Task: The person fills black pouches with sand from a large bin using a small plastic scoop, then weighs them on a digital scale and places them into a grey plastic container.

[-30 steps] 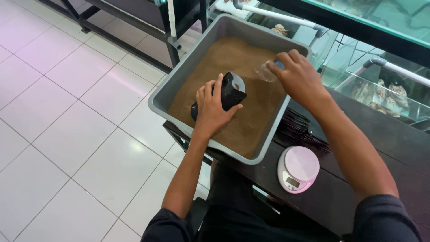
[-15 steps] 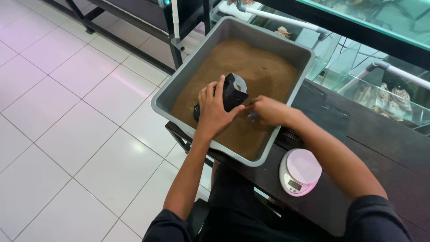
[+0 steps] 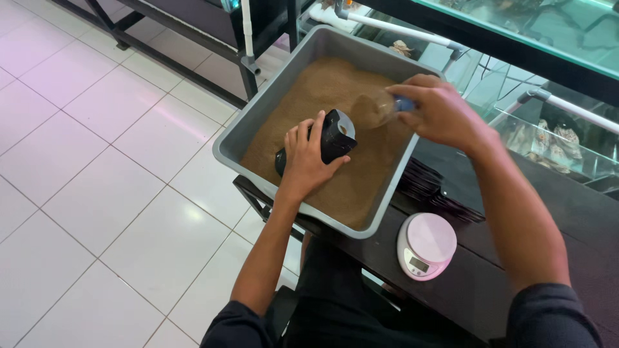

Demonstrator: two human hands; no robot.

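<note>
— How many things are in play here?

— One large grey rectangular plastic tub [image 3: 248, 132] filled with fine brown sand [image 3: 322, 90], one black stand-up pouch [image 3: 332, 136], one small clear plastic scoop [image 3: 373, 109] with a blue bit at its grip end, and one round pink-white kitchen scale [image 3: 425, 245]. There is also one stack of flat black pouches [image 3: 429, 187] lying on the dark table [image 3: 580, 238] just beside the tub's right wall.

— And the hands?

— Two, both the person's own. The left hand [image 3: 306, 158] is wrapped around the black pouch, fingers curled over its side and thumb on the near face, so it grips the pouch firmly. The right hand [image 3: 438, 113] is closed on the scoop's handle end, fingers bunched round it.

— Where does the pouch sit, and which way does it point?

— It stands on the sand in the middle of the tub, nearer the front-left wall. Its long axis is tilted, running from lower left to upper right, with the open mouth at the upper right, facing the scoop.

— And the scoop?

— It is held just above the sand, very near the pouch's mouth. Its long axis lies roughly level, bowl end pointing left toward the pouch, handle end to the right inside the hand. It looks loaded with brown sand, though through the clear plastic that is hard to separate from the sand behind.

— The scale?

— On the table, in front of the tub's near right corner, apart from both hands.
</note>
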